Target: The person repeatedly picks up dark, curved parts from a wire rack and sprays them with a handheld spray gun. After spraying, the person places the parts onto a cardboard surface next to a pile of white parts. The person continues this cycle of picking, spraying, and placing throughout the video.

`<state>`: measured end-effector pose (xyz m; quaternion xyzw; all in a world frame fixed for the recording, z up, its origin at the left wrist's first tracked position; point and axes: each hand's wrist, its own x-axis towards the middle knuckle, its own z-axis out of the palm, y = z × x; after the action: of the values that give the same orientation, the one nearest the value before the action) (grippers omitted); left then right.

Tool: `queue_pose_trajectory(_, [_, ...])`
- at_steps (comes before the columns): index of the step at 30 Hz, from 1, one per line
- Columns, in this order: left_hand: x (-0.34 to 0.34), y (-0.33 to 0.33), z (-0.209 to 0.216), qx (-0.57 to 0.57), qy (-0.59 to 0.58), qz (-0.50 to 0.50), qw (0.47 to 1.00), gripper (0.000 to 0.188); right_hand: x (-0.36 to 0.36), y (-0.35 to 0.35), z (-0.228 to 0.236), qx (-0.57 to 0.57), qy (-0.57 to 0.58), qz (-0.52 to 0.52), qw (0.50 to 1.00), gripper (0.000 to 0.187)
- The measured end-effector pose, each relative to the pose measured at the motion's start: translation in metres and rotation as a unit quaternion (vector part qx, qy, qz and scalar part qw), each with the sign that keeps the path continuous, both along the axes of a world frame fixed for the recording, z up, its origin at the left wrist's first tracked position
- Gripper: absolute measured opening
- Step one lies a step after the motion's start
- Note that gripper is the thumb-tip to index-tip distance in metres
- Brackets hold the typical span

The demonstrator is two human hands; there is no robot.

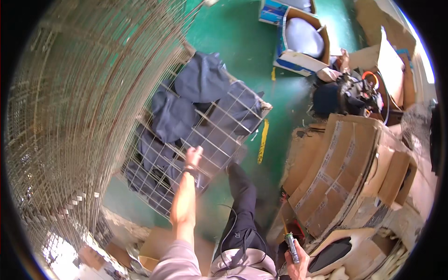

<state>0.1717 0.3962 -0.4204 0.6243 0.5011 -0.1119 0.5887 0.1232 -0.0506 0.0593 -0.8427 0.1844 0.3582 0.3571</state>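
Note:
A wire mesh cage (pixel 224 140) full of grey-blue soft pieces (pixel 203 77) that look like leather or fabric stands ahead, slightly to the left. My left hand (pixel 194 156) is closed at the cage's wire, though motion softens the finger detail. In my right hand (pixel 298 263), low on the right, is a slim tool (pixel 292 248) with a silvery handle, a green collar and a thin amber tip. Its exact kind cannot be made out. The fingers wrap round its handle, and its tip points away from me.
Tall stacked wire racks (pixel 93 93) fill the left side. On the right are a big taped cardboard box (pixel 338 163), cluttered tools and hoses (pixel 359 93), and a carton (pixel 303 44) holding a rounded grey piece. Yellow tape (pixel 263 141) marks the green floor.

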Motion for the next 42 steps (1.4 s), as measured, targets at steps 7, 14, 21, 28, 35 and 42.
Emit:
queue_pose_trajectory(7, [0.023,-0.228,0.123,-0.088,-0.025,-0.416,0.905,0.053,-0.103,-0.057,0.037,-0.072,-0.166,-0.03,0.983,0.053])
queue_pose_trajectory(14, [-0.029,-0.469,0.291,-0.349,-0.116,-0.456,0.811,0.042,-0.28,-0.14,0.081,-0.145,-0.223,-0.219,0.939,0.052])
queue_pose_trajectory(21, [-0.142,-0.669,0.351,-0.312,-0.149,-0.59,0.73,0.049,-0.421,-0.17,0.081,-0.161,-0.279,-0.409,0.854,0.066])
queue_pose_trajectory(28, [-0.14,-0.776,0.315,-0.041,-0.296,-0.677,0.672,0.077,-0.495,-0.186,0.073,-0.188,-0.256,-0.513,0.797,0.064])
queue_pose_trajectory(35, [-0.131,-0.795,0.313,0.13,-0.244,-0.767,0.579,0.062,-0.507,-0.199,0.063,-0.217,-0.233,-0.546,0.775,0.059])
queue_pose_trajectory(42, [-0.118,-0.791,0.328,0.191,-0.213,-0.743,0.605,0.054,-0.485,-0.202,0.057,-0.21,-0.248,-0.585,0.743,0.058])
